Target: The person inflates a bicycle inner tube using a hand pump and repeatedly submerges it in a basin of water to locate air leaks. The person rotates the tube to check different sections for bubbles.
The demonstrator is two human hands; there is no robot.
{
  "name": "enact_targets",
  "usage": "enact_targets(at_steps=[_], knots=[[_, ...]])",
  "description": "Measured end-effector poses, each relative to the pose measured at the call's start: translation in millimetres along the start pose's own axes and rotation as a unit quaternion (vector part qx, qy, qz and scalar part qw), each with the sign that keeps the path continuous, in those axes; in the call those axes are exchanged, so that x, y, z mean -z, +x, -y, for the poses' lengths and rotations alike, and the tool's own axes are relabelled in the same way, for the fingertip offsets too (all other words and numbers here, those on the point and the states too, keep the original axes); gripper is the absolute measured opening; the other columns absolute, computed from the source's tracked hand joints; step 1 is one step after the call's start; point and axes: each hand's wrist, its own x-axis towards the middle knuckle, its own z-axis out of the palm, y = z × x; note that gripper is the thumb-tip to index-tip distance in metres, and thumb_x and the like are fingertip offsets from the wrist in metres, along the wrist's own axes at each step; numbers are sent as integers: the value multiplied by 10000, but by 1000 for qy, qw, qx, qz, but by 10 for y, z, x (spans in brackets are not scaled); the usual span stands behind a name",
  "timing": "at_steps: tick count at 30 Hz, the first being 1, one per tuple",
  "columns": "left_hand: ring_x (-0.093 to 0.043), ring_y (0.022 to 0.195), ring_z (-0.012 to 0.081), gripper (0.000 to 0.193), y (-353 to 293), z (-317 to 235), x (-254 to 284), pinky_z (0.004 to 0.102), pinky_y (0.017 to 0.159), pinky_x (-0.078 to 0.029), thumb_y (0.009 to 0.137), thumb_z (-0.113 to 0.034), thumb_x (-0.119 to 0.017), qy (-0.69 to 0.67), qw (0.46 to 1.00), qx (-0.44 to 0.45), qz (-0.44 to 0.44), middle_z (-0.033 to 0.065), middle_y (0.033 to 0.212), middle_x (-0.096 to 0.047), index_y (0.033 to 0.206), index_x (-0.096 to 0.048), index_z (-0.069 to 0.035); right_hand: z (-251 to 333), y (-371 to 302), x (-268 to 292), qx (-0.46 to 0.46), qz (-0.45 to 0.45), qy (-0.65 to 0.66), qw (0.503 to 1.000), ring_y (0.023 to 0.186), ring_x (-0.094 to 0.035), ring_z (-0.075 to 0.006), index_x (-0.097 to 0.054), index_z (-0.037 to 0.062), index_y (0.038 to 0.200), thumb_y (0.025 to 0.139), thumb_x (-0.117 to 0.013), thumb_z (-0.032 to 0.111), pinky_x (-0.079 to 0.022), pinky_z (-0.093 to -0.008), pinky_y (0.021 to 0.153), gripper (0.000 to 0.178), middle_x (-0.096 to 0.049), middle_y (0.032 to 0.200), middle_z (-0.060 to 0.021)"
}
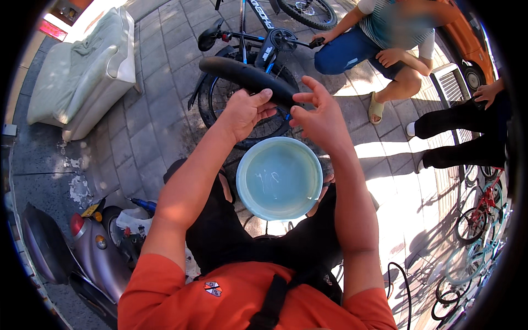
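Observation:
A thick, smooth black inner tube (247,76) is up in front of me, above a round pale-blue basin of water (279,179). My left hand (250,113) is closed on its near side, thumb on top. At the tube's right end, my right hand (318,113) has thumb and index finger against the rubber while another finger sticks out. Part of the tube is hidden behind my hands. Behind it a black and blue bicycle (242,47) lies on the paving, its fat-tyred wheel (206,104) partly covered by the tube.
A pale sofa (91,77) stands at left, and a grey scooter (102,250) at lower left. A person (357,52) in blue shorts crouches beside the bicycle; another in black trousers (456,126) is at right. Several parked bicycles (476,220) line the right edge. A black cable (407,280) curves near my right elbow.

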Motion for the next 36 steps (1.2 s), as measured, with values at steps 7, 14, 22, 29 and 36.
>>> enact_targets(at_steps=[7,14,22,29,36], knots=[[-724,1159,236,343,-3,85,-76,423,976,-579,1075,-206,-704,15,1000,12,6,86,1290,-716,1373,-581,-88,-184,51,103,8,10,1,1000,705,-647,-94,-686,-28,1371,893,-699,90,-535,-280,671,492,-662,847,-9],[-738,1131,228,329,-5,152,-83,411,965,-579,1052,-195,-728,5,1000,19,4,75,1261,-731,1343,-608,-102,-90,-58,76,1,-4,13,1000,666,-714,-119,-639,-49,1430,874,-697,88,-544,-284,608,575,-673,800,-15],[-735,1086,199,246,2,144,-98,386,950,-579,1034,-180,-731,-19,999,12,38,49,1205,-746,1257,-676,-94,-194,-58,-17,20,77,-62,995,703,-668,-105,-693,-5,1367,912,-690,112,-541,-306,674,469,-684,804,-18],[-732,1038,176,194,26,130,-58,389,928,-575,1033,-171,-720,-30,998,0,48,35,1149,-749,1212,-705,-98,-187,-155,-121,56,84,-103,990,762,-667,-139,-633,22,1454,922,-677,111,-546,-324,725,541,-673,794,-33],[-747,1049,199,258,19,107,-128,391,950,-597,1039,-146,-708,-34,999,4,31,65,1186,-748,1288,-672,-87,-293,-37,-178,11,61,12,998,685,-678,-139,-546,-2,1535,911,-678,82,-544,-312,623,644,-712,851,-48]])
